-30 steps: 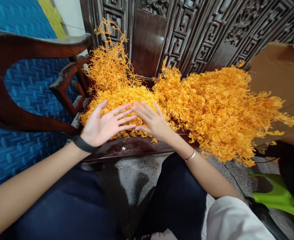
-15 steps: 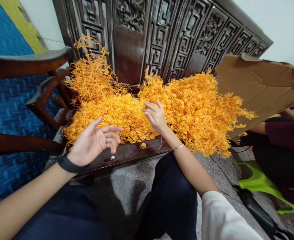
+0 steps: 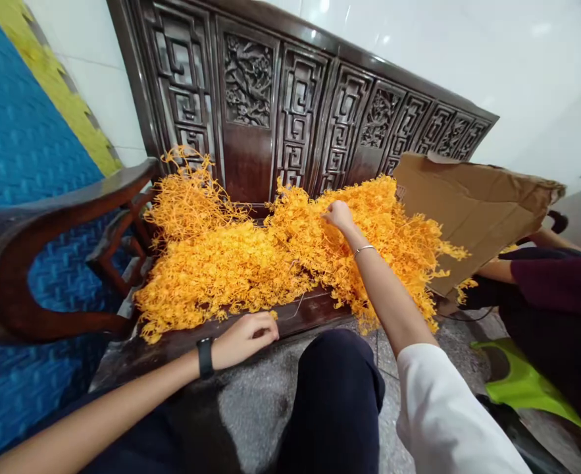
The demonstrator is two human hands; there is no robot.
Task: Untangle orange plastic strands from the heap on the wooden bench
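Note:
A big heap of orange curly plastic-looking pieces (image 3: 221, 270) covers the seat of a dark wooden bench (image 3: 314, 309). My right hand (image 3: 338, 216) is at the upper right part of the heap, its fingers curled in. Whatever those fingers hold is hidden behind the hand. By the bench's front edge, my left hand (image 3: 248, 339) is closed, thumb and fingers bent together. A small orange bit (image 3: 274, 315) shows just at its fingertips, and I cannot make out whether it is gripped. A thin pale strand (image 3: 297, 306) lies on the wood nearby.
The bench's carved back (image 3: 248, 79) stands behind the heap, with a curved armrest (image 3: 4, 276) on the left. A cardboard sheet (image 3: 468, 210) leans at the right. Beyond it sits another person in a dark red sleeve (image 3: 556, 283), by a green stool (image 3: 522, 382).
Both hands were open and have closed. My right hand has moved farther into the heap; my left has come down and right to the bench edge. The view has shifted, showing more wall.

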